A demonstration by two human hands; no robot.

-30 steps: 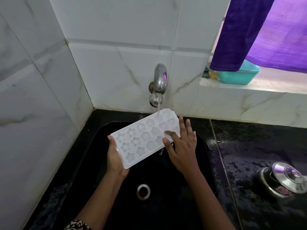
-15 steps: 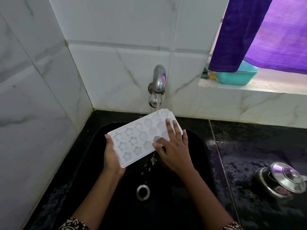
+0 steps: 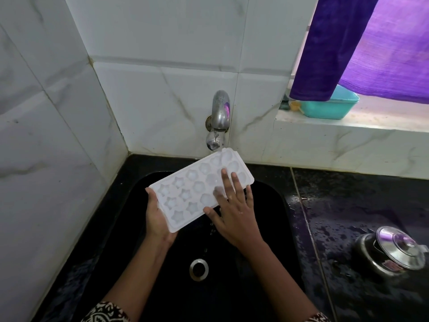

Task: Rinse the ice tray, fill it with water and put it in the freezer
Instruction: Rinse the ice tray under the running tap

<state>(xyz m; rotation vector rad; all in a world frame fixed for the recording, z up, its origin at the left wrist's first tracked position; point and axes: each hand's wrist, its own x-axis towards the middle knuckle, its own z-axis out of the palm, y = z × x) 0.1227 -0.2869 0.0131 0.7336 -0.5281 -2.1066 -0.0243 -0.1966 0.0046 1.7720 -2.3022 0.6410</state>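
Ice tray: I am holding the white ice tray point(image 3: 197, 191) over the black sink point(image 3: 274, 205), right under the tap point(image 3: 219, 117).
Which way it is pointing: Its long side is running from near my left hand, low and close to me, up to the far right, where its far end is sitting under the tap. The near end is lower than the far end, so it is tilting toward me. The little cups, stars and round ones, are facing up.
Left hand: My left hand point(image 3: 157, 219) is closing around the near left end of the tray. My thumb is lying on the top edge and my palm is under it. My other fingers are hiding under the tray.
Right hand: My right hand point(image 3: 232, 212) is lying flat and open on top of the tray, fingers spread out over the cups at the right end. It is not gripping anything, just pressing on the tray.
Water: A thin stream is falling from the tap onto the far end of the tray. Drops are falling off the tray's near edge toward the drain point(image 3: 199, 269).
Around me: A steel pot with a lid point(image 3: 394, 249) is sitting on the wet black counter point(image 3: 348, 205) at the right. A teal tub point(image 3: 332, 108) is sitting on the window ledge, behind a purple curtain point(image 3: 336, 43).
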